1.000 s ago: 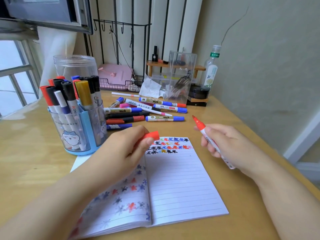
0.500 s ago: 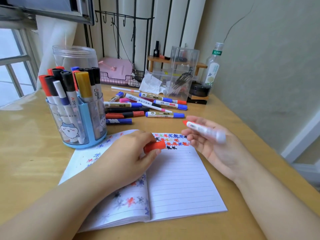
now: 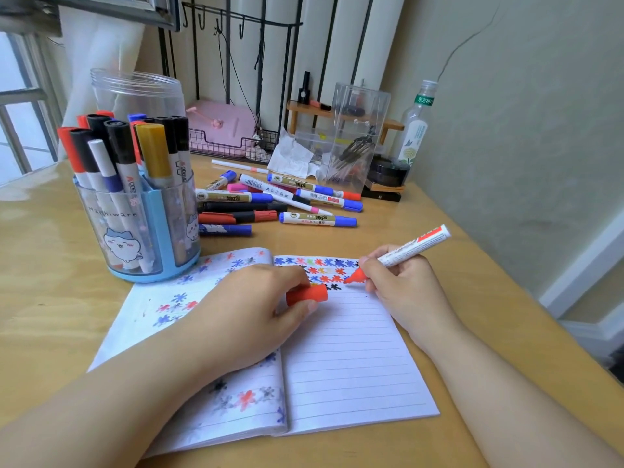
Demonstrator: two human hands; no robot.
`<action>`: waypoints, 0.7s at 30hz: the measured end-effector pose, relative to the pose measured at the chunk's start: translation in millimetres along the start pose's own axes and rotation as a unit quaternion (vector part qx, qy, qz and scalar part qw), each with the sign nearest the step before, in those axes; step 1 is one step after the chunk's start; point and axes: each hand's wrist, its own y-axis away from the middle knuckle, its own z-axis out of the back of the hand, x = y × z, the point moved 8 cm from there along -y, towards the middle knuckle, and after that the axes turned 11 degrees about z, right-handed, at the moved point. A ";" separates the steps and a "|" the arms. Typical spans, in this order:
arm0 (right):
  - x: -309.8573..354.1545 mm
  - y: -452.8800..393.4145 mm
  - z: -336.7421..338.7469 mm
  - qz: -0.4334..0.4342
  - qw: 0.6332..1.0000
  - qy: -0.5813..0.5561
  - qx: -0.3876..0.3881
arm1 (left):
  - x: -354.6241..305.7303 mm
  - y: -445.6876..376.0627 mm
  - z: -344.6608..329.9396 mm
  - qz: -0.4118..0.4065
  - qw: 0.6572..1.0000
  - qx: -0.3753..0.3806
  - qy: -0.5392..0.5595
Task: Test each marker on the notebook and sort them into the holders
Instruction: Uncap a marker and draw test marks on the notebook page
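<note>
Here, wooden desk (image 3: 439, 265); grey wall (image 3: 523, 113)

Light wooden bench (image 3: 50, 298): smooth, semi-gloss, visible grain. White lined paper notebook (image 3: 354, 366): matt. Blue-and-clear plastic marker holder (image 3: 162, 231): glossy. Black wire basket (image 3: 216, 146): probably metal. Beige wall (image 3: 523, 146): matt, slightly rough.

Two hands (image 3: 250, 315), one notebook (image 3: 354, 366)

We see an open notebook (image 3: 351, 359) on a wooden bench (image 3: 50, 298). Our right hand (image 3: 401, 285) holds a red marker (image 3: 405, 252), tip on the page among coloured stars. Our left hand (image 3: 250, 315) pinches its red cap (image 3: 307, 294). A blue holder (image 3: 158, 231) of markers stands just beyond the notebook's left page.
</note>
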 end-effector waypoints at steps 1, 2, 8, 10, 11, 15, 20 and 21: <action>-0.5 0.3 0.0 -0.002 1.000 0.004 0.001 | 0.6 -0.3 -0.3 0.002 1.000 0.000 0.001; -1.4 0.4 0.0 -0.002 1.000 0.010 0.003 | 0.7 -0.5 -0.4 0.004 1.000 0.001 0.000; -1.9 0.1 -1.0 0.013 0.999 0.042 0.011 | -1.2 -0.7 0.3 0.004 1.000 0.005 -0.006; -0.7 1.1 -1.8 0.018 0.999 0.041 0.016 | -2.4 0.0 0.4 0.002 1.000 0.008 -0.005; 0.4 1.7 -2.3 0.020 0.999 0.044 0.020 | -2.8 0.1 0.5 0.001 1.000 0.009 -0.006; 2.1 0.9 -2.3 0.030 0.998 0.055 0.025 | -3.6 -0.8 0.0 0.000 1.000 0.013 -0.016; 1.6 0.5 -2.4 0.037 0.998 0.051 0.022 | -3.1 -0.6 0.3 0.002 1.000 0.012 -0.012; 2.2 0.9 -3.5 0.041 0.998 0.047 0.024 | -2.5 -0.7 0.0 0.003 1.000 0.012 -0.013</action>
